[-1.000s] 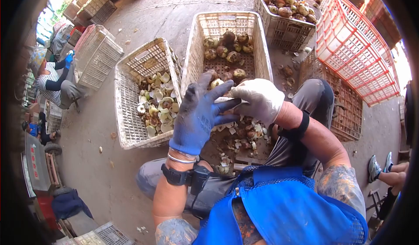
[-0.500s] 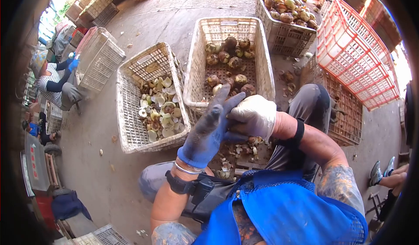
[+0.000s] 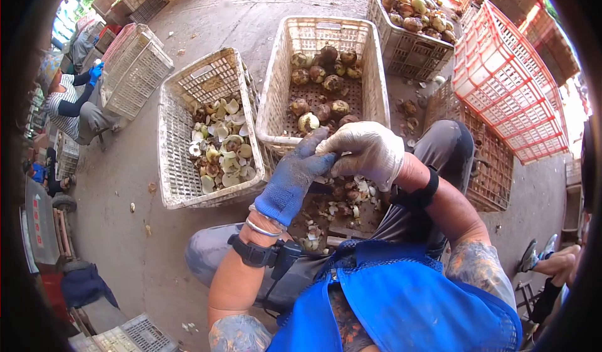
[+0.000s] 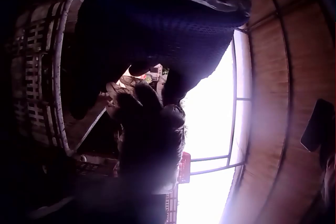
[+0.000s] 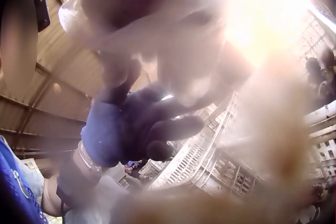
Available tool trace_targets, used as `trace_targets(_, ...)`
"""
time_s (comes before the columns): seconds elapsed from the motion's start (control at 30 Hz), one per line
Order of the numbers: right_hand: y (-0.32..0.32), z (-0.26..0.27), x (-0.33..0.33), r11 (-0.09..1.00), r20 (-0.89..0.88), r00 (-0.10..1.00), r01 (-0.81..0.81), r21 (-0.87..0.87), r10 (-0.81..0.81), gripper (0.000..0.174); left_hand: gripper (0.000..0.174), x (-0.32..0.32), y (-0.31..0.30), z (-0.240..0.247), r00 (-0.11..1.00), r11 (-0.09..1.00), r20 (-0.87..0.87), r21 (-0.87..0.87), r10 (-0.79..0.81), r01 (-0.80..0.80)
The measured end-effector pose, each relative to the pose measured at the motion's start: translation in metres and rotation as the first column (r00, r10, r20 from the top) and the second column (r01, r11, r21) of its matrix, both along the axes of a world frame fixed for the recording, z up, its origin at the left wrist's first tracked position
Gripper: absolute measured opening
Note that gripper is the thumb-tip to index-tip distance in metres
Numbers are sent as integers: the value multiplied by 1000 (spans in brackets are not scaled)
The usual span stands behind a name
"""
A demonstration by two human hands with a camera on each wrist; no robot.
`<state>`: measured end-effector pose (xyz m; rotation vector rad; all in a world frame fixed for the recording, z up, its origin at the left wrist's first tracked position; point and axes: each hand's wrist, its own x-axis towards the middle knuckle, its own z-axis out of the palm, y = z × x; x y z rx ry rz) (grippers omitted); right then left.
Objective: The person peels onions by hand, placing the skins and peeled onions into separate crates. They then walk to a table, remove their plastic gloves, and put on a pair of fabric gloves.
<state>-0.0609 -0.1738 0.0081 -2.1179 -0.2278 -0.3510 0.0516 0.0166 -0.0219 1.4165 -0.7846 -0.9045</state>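
My left hand point(image 3: 292, 182), in a dirty blue glove, reaches forward at the front edge of the middle crate point(image 3: 271, 91). Against its fingers is my right hand point(image 3: 370, 151) in a pale glove, its fingers bent. The right wrist view shows the blue-gloved left hand point(image 5: 131, 127) with loosely bent fingers. Dark and backlit, both gloves overlap in the left wrist view. I cannot tell whether a small thing lies between the fingertips. Brown onions point(image 3: 333, 83) lie in the middle crate, a paler onion point(image 3: 308, 123) just beyond the hands.
Left of the middle crate stands a crate point(image 3: 168, 145) of onion peelings point(image 3: 224, 142). More peelings point(image 3: 357, 195) litter the ground below the hands. A full onion crate point(image 3: 411, 54) and a red-and-white crate point(image 3: 508, 82) stand right. Another person point(image 3: 75, 104) sits far left.
My left fingers, spread a second ago, have drawn in against the right hand. Both hands remain together before the middle crate. The head view has shifted slightly.
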Motion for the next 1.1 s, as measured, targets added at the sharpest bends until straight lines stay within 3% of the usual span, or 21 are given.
trace_targets(0.03, -1, 2, -1, 1000, 0, 1000, -8, 2, 8, 41, 54, 0, 0, 4, 938, 998, 343, -22, -51, 62)
trace_targets(0.07, -1, 6, -2, 998, -67, 998, -16, -63, 12, 40, 57, -6, -2, 11, 960, 996, -279, 84, 41, -18)
trace_targets(0.17, -2, 1, -4, 992, -118, 993, -43, -119, 29, 41, 59, -8, -1, 17, 953, 991, -298, 135, 48, -8)
trace_targets(0.23, -3, 0, -6, 990, -204, 978, 68, 124, -42, 47, 66, -4, 2, 16, 975, 979, -199, 197, 97, -58)
trace_targets(0.27, -6, -7, -7, 964, -205, 977, 103, 244, -53, 56, 69, -3, 0, 5, 977, 961, 167, 217, 134, -169)
trace_targets(0.3, -13, -9, -6, 994, -146, 989, 50, 95, -36, 62, 71, -2, 0, -4, 849, 939, 509, 202, 142, -279)
trace_targets(0.37, -1, 18, -8, 994, -201, 979, -59, -91, 39, 63, 69, -9, -2, 7, 787, 945, 604, 171, 122, -278)
trace_targets(0.4, 5, 32, -6, 967, -387, 919, -163, -195, 77, 67, 67, -12, -7, -6, 688, 971, 715, 55, 123, -231)
trace_targets(0.43, 1, 1, -7, 949, -242, 961, -192, -249, 131, 62, 65, -9, -9, -10, 547, 981, 824, -47, 145, -189)
trace_targets(0.47, 8, 9, -5, 945, -302, 942, -224, -240, 146, 56, 60, -15, -9, -2, 708, 989, 692, -65, 141, -134)
trace_targets(0.5, 6, 1, -4, 922, -246, 947, -273, -275, 207, 50, 54, -23, -12, 4, 831, 991, 540, -102, 133, -92)
trace_targets(0.57, 0, -16, -6, 942, -213, 926, -331, -57, 313, 45, 43, -28, -12, 7, 888, 993, 453, -115, 84, -35)
trace_targets(0.6, -8, -30, -10, 937, -331, 898, -337, -92, 290, 46, 37, -28, -6, 22, 812, 998, 581, -61, 54, -23)
trace_targets(0.67, 17, -19, -21, 973, -460, 859, -169, 160, 225, 48, 33, -32, -7, 25, 704, 1000, 710, -5, 24, -30)
trace_targets(0.73, 28, 11, -15, 945, -463, 832, -208, 253, 307, 56, 37, -35, -11, 13, 866, 995, 497, -100, 59, -10)
trace_targets(0.77, 28, 11, -15, 940, -497, 804, -220, 262, 327, 64, 37, -36, -9, 13, 861, 995, 504, -100, 68, -20)
trace_targets(0.9, 41, 6, -7, 966, -384, 888, -205, 157, 251, 74, 45, -36, -5, 19, 849, 995, 522, 11, 81, -101)
trace_targets(0.97, 48, 5, -2, 973, -333, 916, -191, 126, 223, 79, 50, -35, -9, 6, 695, 961, 712, 115, 98, -253)
trace_targets(1.0, 50, 5, 0, 977, -313, 926, -181, 116, 209, 81, 48, -33, -17, -36, 451, 945, 878, -2, 158, -328)
trace_targets(1.03, 53, 6, 2, 979, -301, 932, -173, 112, 199, 84, 48, -27, -16, -21, 449, 947, 881, -1, 153, -322)
trace_targets(1.1, 57, 7, 4, 979, -292, 937, -165, 117, 192, 86, 44, -18, -15, 2, 598, 859, 797, 364, -86, -361)
